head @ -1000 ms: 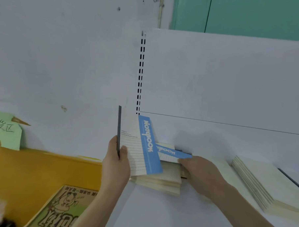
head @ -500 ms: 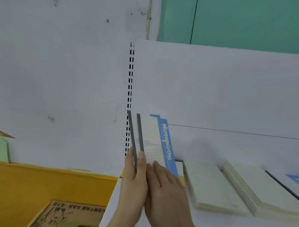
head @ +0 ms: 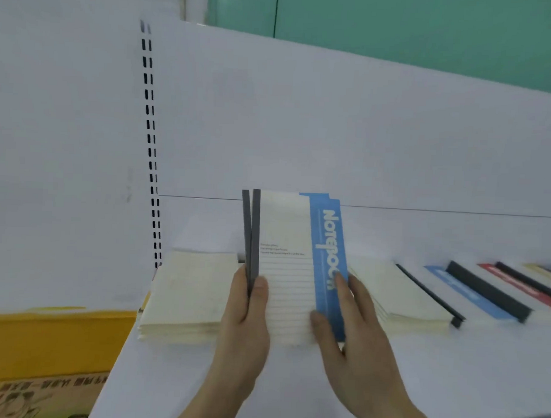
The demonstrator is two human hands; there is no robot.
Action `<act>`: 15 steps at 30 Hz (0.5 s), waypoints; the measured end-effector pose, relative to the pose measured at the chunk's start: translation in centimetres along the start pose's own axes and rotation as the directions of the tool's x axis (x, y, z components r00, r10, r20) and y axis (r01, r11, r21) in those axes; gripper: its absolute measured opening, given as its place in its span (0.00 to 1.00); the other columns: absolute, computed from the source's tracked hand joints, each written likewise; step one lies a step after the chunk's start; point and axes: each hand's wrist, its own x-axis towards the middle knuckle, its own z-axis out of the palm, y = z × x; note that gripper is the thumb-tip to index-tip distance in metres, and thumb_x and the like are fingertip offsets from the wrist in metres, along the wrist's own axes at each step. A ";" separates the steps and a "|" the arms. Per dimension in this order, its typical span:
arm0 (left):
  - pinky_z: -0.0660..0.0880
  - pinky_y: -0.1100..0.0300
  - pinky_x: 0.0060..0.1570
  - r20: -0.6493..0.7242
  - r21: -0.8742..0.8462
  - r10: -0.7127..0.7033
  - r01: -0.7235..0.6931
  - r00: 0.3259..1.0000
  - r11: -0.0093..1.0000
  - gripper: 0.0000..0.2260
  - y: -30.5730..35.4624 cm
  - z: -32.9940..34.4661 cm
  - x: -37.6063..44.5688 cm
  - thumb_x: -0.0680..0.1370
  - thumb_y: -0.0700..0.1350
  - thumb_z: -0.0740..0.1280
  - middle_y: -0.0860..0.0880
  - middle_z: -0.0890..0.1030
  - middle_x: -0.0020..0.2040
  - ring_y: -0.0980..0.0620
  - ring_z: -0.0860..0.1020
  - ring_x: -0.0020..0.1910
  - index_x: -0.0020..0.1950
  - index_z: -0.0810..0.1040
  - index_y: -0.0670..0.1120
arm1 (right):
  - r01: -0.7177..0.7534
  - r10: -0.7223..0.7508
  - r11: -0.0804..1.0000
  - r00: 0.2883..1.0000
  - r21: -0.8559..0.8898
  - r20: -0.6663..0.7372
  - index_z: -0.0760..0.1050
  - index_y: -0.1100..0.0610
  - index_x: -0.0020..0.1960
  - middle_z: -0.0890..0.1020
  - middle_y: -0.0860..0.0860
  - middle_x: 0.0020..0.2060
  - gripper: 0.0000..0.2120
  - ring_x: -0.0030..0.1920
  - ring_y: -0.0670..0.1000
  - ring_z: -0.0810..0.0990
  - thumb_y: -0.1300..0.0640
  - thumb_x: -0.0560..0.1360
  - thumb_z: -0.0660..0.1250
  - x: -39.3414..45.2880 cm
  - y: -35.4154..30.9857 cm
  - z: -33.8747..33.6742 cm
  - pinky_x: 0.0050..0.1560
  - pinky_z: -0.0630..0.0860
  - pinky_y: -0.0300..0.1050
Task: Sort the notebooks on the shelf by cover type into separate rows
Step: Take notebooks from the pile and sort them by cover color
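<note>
I hold two blue-banded notebooks (head: 292, 257) upright above the white shelf (head: 292, 383), their grey spines to the left. My left hand (head: 244, 315) grips them at the spine edge, thumb on the front cover. My right hand (head: 342, 313) holds the blue right edge with its fingers on the cover. A stack of plain cream notebooks (head: 185, 293) lies flat at the shelf's left end. Another cream stack (head: 400, 296) lies to the right. Further right lie a blue-covered notebook (head: 466, 293) and a red-covered one (head: 523, 287), each with a dark spine.
The shelf's white back panel (head: 334, 132) rises behind the stacks, with a slotted upright (head: 150, 146) at its left. A yellow ledge (head: 47, 334) and a printed brown book cover (head: 35, 397) sit lower left. A teal wall (head: 402, 24) shows above.
My right hand left the flat stack, brought a second blue-banded notebook up beside the first, and both hands now hold the pair. The view swung right, showing more of the shelf.
</note>
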 end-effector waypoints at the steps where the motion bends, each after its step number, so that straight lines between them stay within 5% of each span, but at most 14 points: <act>1: 0.75 0.71 0.46 0.040 0.039 0.001 -0.003 0.999 0.999 0.09 -0.2 1.2 -0.3 0.85 0.44 0.57 0.60 0.83 0.51 0.64 0.79 0.51 0.58 0.75 0.56 | -0.020 0.020 1.000 1.000 -0.015 -0.005 0.42 0.37 0.76 0.45 0.38 0.78 0.36 0.75 0.39 0.53 0.34 0.72 0.51 -0.4 0.7 -1.1 0.70 0.63 0.38; 4: 0.76 0.71 0.43 0.152 0.212 -0.004 -0.028 0.988 0.977 0.05 -1.0 4.9 -0.8 0.85 0.45 0.57 0.58 0.81 0.53 0.65 0.79 0.49 0.58 0.69 0.54 | -0.060 0.063 0.992 0.998 -0.111 0.028 0.42 0.39 0.77 0.43 0.38 0.77 0.40 0.72 0.42 0.61 0.33 0.73 0.58 -1.7 3.4 -4.6 0.67 0.65 0.37; 8: 0.78 0.56 0.26 0.237 0.339 -0.034 -0.050 0.971 0.939 0.05 -1.0 10.8 -2.1 0.85 0.48 0.55 0.50 0.81 0.45 0.49 0.83 0.33 0.60 0.65 0.51 | -0.091 0.132 0.965 0.978 -0.246 0.159 0.40 0.39 0.77 0.43 0.34 0.74 0.45 0.67 0.38 0.60 0.35 0.73 0.67 -2.8 7.9 -10.0 0.69 0.61 0.33; 11: 0.78 0.54 0.24 0.302 0.311 -0.077 -0.022 0.950 0.950 0.04 -0.8 15.9 -3.6 0.85 0.47 0.54 0.45 0.82 0.40 0.45 0.82 0.27 0.58 0.66 0.50 | -0.147 0.213 0.939 0.959 -0.311 0.189 0.41 0.40 0.78 0.44 0.37 0.75 0.44 0.68 0.40 0.61 0.36 0.74 0.66 -3.5 11.7 -14.2 0.70 0.61 0.34; 15: 0.78 0.53 0.25 0.382 0.238 -0.136 0.044 0.914 0.970 0.07 -1.0 23.3 -5.3 0.86 0.45 0.53 0.46 0.84 0.38 0.42 0.82 0.28 0.61 0.67 0.53 | -0.180 0.234 0.938 0.959 -0.297 0.159 0.51 0.42 0.78 0.59 0.39 0.71 0.44 0.62 0.41 0.67 0.33 0.70 0.69 -3.9 18.0 -20.0 0.67 0.69 0.38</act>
